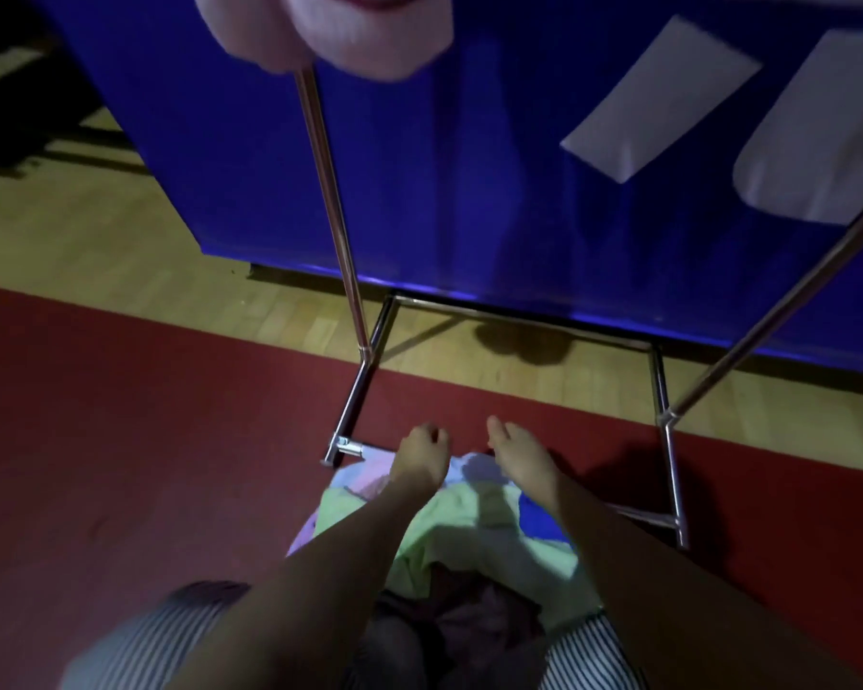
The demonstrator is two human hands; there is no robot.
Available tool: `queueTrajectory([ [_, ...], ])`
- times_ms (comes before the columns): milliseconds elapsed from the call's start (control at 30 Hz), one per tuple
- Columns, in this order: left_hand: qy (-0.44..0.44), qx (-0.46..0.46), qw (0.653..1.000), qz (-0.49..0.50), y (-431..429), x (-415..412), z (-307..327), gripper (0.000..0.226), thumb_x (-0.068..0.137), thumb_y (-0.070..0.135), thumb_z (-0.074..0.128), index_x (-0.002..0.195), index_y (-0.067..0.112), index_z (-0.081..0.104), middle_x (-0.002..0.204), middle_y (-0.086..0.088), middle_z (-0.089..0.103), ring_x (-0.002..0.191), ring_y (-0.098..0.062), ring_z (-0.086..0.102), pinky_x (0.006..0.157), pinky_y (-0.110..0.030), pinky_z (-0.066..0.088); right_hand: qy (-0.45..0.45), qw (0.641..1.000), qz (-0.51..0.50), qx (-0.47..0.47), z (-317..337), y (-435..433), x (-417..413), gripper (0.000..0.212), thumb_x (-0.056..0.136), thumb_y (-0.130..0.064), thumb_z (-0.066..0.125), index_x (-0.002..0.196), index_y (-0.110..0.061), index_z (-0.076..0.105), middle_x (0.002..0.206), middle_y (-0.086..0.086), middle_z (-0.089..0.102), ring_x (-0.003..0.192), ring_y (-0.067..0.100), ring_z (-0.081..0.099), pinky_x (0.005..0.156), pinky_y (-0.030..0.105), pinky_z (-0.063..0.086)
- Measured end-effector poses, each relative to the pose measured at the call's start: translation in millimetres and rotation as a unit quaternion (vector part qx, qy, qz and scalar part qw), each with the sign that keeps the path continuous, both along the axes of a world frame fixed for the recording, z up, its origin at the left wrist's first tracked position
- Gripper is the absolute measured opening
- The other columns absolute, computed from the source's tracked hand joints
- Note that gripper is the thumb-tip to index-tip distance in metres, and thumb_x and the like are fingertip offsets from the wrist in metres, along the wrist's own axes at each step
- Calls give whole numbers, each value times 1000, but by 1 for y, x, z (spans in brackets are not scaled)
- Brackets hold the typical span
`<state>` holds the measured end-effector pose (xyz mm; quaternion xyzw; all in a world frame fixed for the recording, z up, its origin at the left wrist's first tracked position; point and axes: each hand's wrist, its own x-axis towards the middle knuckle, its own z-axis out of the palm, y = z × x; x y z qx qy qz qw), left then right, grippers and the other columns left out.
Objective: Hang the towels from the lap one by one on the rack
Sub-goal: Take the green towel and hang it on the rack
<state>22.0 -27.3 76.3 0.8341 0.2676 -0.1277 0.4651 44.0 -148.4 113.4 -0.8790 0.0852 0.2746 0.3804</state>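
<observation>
A heap of towels lies on my lap: a light green towel (474,535) on top, a pale lilac one (365,470) at the far edge, a blue one (544,520) to the right and a dark maroon one (474,625) nearest me. My left hand (422,458) hovers over the far end of the heap, fingers loosely curled, holding nothing. My right hand (516,458) is beside it, fingers straight and pointing forward. The chrome rack (327,191) stands just ahead. A pink towel (330,27) hangs at its upper left.
A blue banner (469,166) with white shapes stands behind the rack. The rack's base frame (668,470) rests on red carpet (145,415) and wood floor (96,231). My legs wear striped trousers (150,634).
</observation>
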Motion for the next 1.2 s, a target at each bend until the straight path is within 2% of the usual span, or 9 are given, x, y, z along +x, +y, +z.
queueTrajectory([
  [133, 104, 83, 974, -186, -8, -12, -52, 28, 91, 14, 43, 108, 0, 61, 117, -20, 63, 110, -33, 57, 93, -34, 43, 38, 997, 50, -37, -23, 0, 4, 47, 102, -31, 29, 130, 3, 46, 136, 24, 47, 127, 31, 44, 97, 31, 32],
  [267, 210, 127, 916, -317, -19, -33, -89, 46, 86, 19, 57, 130, 13, 47, 130, -12, 51, 121, -28, 50, 99, -34, 41, 9, 999, 51, -17, -39, 9, 0, 52, 95, -46, 41, 119, 0, 50, 112, 12, 60, 115, 27, 55, 81, 28, 35],
  [400, 133, 253, 896, -339, -23, -50, -130, 32, 61, 36, 58, 83, 13, 55, 58, -1, 59, 47, -16, 59, 43, -18, 40, 40, 988, 135, -65, -58, 2, -9, 51, 93, -51, 42, 116, -8, 53, 117, 11, 62, 110, 27, 57, 91, 32, 42],
  [467, 31, 274, 909, -311, -18, -46, -164, 17, 61, 26, 39, 69, 16, 51, 45, 3, 52, 37, -13, 52, 44, -18, 31, 57, 980, 176, -75, -67, -5, -10, 52, 93, -52, 40, 125, -11, 49, 115, 9, 62, 109, 26, 58, 93, 33, 44],
  [600, 47, 328, 870, -365, -13, -60, -179, 37, 56, 21, 30, 47, 16, 65, 46, 6, 55, 43, -9, 55, 44, -13, 36, 85, 974, 184, -105, -72, -13, -9, 55, 95, -52, 34, 118, -5, 53, 110, 12, 64, 106, 25, 58, 85, 29, 39],
  [733, 67, 200, 899, -383, -5, -48, -150, 35, 69, 21, 42, 71, 17, 76, 65, 1, 69, 56, -14, 64, 46, -17, 42, 99, 979, 154, -86, -74, -12, -3, 57, 98, -49, 25, 118, -7, 57, 105, 14, 63, 109, 30, 57, 90, 30, 39],
  [867, 56, 61, 930, -358, 6, -22, -105, 35, 95, 20, 50, 123, 0, 56, 127, -19, 58, 117, -29, 54, 77, -13, 40, 71, 975, 203, -51, -61, -18, -5, 43, 96, -43, 40, 123, -14, 54, 121, 8, 59, 113, 22, 54, 95, 32, 39],
  [1033, 90, -97, 925, -356, 20, 14, -48, 16, 89, 13, 61, 88, -1, 69, 61, 17, 65, 57, 12, 52, 64, -10, 40, 118, 965, 224, 60, -37, -20, -11, 44, 86, -20, 65, 124, -6, 47, 108, 5, 56, 108, 24, 56, 78, 16, 39],
  [1200, 88, -159, 922, -341, 32, 24, 25, 20, 91, 28, 59, 75, 18, 67, 62, 12, 61, 59, 0, 53, 63, -17, 44, 100, 971, 173, 134, -10, -26, -15, 63, 76, -32, 75, 125, -2, 50, 112, 1, 57, 92, 2, 56, 75, 8, 44],
])
